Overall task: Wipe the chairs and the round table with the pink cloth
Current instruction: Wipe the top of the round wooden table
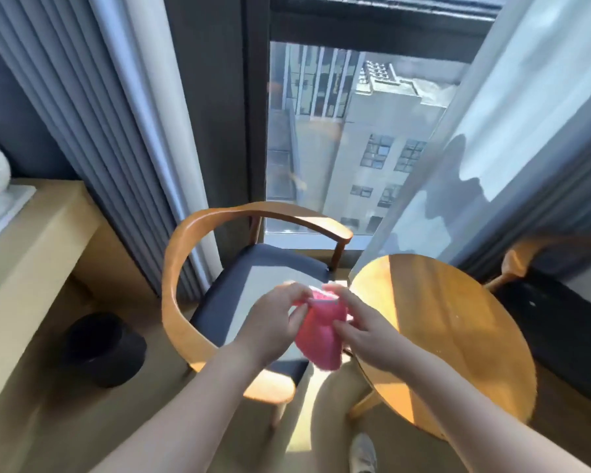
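Fingers: left hand (273, 322) and right hand (365, 332) both pinch the cloth (319, 343) near its top.
Cloth: bunched, hanging between them over the chair (181, 268) seat's corner, just beside the table (451, 322) rim.
Why: probably gathering it into a pad before wiping.
Room: the seat lies open below. A curtain (464, 165) hangs at the table's far rim, and a bin (103, 349) stands left of the chair.

The bare left forearm (191, 394) and bare right forearm (458, 401) reach forward and converge. The left hand (273, 322) and right hand (362, 331), close together, each pinch a soft pink fabric cloth (318, 336) between curled fingers and thumb.
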A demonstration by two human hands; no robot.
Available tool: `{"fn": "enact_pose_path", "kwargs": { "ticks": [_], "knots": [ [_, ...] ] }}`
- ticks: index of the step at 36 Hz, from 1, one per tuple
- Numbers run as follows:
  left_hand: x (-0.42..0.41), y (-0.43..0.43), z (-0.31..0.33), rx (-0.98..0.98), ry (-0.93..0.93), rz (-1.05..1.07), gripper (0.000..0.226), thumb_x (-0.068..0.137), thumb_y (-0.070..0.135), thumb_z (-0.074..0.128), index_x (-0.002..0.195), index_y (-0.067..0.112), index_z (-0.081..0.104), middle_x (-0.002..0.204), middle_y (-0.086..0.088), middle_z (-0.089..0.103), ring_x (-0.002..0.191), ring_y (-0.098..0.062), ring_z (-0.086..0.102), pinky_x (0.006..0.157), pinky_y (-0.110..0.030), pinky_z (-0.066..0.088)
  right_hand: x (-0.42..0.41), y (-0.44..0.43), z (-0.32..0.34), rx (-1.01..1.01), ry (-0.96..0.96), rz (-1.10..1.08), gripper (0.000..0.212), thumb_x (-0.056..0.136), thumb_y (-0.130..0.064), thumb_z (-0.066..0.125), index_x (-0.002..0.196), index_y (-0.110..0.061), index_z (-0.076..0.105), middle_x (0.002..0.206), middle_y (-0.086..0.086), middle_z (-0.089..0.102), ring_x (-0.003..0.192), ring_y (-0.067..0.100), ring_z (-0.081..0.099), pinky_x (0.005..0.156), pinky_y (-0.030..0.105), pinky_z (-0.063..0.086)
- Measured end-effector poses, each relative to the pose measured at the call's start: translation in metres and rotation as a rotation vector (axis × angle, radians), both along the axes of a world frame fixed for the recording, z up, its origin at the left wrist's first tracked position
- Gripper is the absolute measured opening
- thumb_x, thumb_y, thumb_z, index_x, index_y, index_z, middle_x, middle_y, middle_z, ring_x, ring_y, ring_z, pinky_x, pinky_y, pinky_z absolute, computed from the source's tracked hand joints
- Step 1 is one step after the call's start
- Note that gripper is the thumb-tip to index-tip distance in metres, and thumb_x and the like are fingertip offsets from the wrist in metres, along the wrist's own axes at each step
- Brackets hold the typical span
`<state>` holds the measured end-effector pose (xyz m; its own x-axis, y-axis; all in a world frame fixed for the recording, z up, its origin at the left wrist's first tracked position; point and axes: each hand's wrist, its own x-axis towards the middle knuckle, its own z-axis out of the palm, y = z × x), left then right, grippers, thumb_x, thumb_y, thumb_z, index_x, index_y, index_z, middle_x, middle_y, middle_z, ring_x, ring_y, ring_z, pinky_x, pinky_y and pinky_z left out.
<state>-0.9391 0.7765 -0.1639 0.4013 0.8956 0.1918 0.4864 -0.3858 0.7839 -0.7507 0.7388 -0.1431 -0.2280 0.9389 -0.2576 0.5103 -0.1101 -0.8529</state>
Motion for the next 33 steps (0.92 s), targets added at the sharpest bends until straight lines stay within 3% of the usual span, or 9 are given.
{"fn": "enact_pose_path", "kwargs": {
  "ticks": [4,8,10,14,17,23,27,30,33],
  "knots": [
    [0.027,-0.012,0.012,0.028,-0.015,-0.122,0.02,0.09,0.017,0.056,0.092,0.037,0.054,0.088,0.021,0.054,0.087,0.0,0.054,0.076,-0.016,0.044,0.029,-0.03,0.009,0.033,-0.038,-0.102,0.029,0.092,-0.013,0.062,0.112,-0.034,0.059,0.102,-0.002,0.066,0.091,0.011,0.067,0.083,0.036,0.057],
    [0.054,-0.028,0.017,0.042,-0.007,-0.188,0.013,0.091,0.017,0.057,0.094,0.029,0.057,0.089,0.011,0.058,0.085,-0.002,0.054,0.077,-0.023,0.047,0.057,-0.056,0.011,0.066,-0.073,-0.178,0.024,0.09,-0.01,0.065,0.113,-0.014,0.063,0.099,0.006,0.067,0.088,0.012,0.065,0.077,0.02,0.055],
    [0.068,-0.038,0.019,0.036,-0.003,-0.23,0.009,0.091,0.017,0.057,0.094,0.026,0.059,0.089,0.01,0.059,0.084,-0.003,0.054,0.075,-0.023,0.048,0.073,-0.069,0.01,0.069,-0.11,-0.174,0.021,0.089,-0.011,0.066,0.11,-0.014,0.065,0.097,0.004,0.068,0.087,0.008,0.065,0.073,0.015,0.051],
    [0.1,-0.06,0.017,0.037,0.03,-0.313,0.006,0.092,0.018,0.057,0.093,0.024,0.058,0.084,0.016,0.054,0.081,-0.002,0.053,0.069,-0.013,0.041,0.112,-0.097,0.009,0.003,-0.178,-0.164,0.022,0.082,-0.017,0.074,0.102,-0.024,0.068,0.103,-0.002,0.069,0.094,0.006,0.066,0.082,0.023,0.054],
    [0.131,-0.081,0.013,0.027,0.062,-0.381,0.006,0.093,0.018,0.056,0.096,0.019,0.061,0.085,0.015,0.054,0.08,-0.001,0.052,0.069,-0.016,0.042,0.146,-0.122,0.006,-0.049,-0.236,-0.133,0.026,0.078,-0.016,0.079,0.097,-0.031,0.068,0.096,-0.012,0.071,0.087,-0.001,0.066,0.081,0.022,0.054],
    [0.212,-0.135,-0.003,0.051,0.199,-0.555,0.007,0.094,0.022,0.053,0.093,0.021,0.06,0.088,0.009,0.056,0.079,-0.002,0.048,0.07,-0.015,0.041,0.234,-0.179,-0.018,-0.135,-0.46,-0.043,0.011,0.086,-0.014,0.069,0.075,-0.016,0.069,0.067,-0.023,0.053,0.08,-0.021,0.054,0.081,0.018,0.046],
    [0.271,-0.175,-0.018,0.006,0.237,-0.574,0.008,0.093,0.02,0.055,0.092,0.016,0.062,0.084,0.007,0.056,0.075,-0.001,0.046,0.066,-0.011,0.036,0.301,-0.222,-0.04,-0.182,-0.601,-0.024,0.014,0.088,-0.019,0.062,0.091,-0.017,0.076,0.077,-0.002,0.069,0.081,0.012,0.064,0.075,0.031,0.048],
    [0.313,-0.199,-0.03,-0.024,0.256,-0.561,0.007,0.092,0.021,0.055,0.091,0.018,0.062,0.082,0.011,0.055,0.075,-0.004,0.049,0.068,-0.019,0.04,0.348,-0.25,-0.047,-0.152,-0.659,-0.038,0.019,0.088,-0.023,0.061,0.098,-0.029,0.076,0.09,-0.007,0.073,0.087,0.012,0.065,0.077,0.028,0.05],
    [0.351,-0.215,-0.035,-0.02,0.264,-0.528,0.006,0.091,0.021,0.056,0.091,0.02,0.061,0.083,0.011,0.055,0.076,-0.005,0.051,0.067,-0.019,0.037,0.388,-0.266,-0.045,-0.125,-0.707,-0.108,0.021,0.087,-0.026,0.057,0.095,-0.032,0.075,0.084,-0.007,0.072,0.08,0.014,0.065,0.071,0.031,0.052]
  ]
}}
